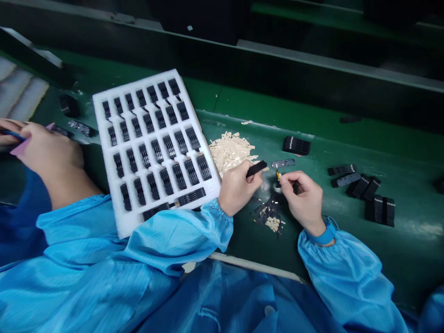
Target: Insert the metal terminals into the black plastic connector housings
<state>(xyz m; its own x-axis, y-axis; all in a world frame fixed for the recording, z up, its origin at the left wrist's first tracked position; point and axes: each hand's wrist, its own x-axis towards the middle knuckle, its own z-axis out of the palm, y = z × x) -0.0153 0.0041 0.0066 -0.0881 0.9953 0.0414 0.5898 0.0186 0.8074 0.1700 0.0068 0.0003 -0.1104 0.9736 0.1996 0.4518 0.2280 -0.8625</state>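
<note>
My left hand is closed around a narrow black plastic part, whose end points up and to the right. A small cream sliver shows beside that part. My right hand pinches a thin tool with a yellow-and-black end, mostly covered by the fingers, so its kind is unclear. Just beyond the fingertips, a flat grey-black part lies on the green bench. A heap of cream paper-like slips rises behind my left hand. Small black and cream scraps lie between my wrists.
A white foam tray with rows of black parts stands left of my left hand. Stacked black parts and several more stacks lie to the right. At far left is another person's hand near loose parts.
</note>
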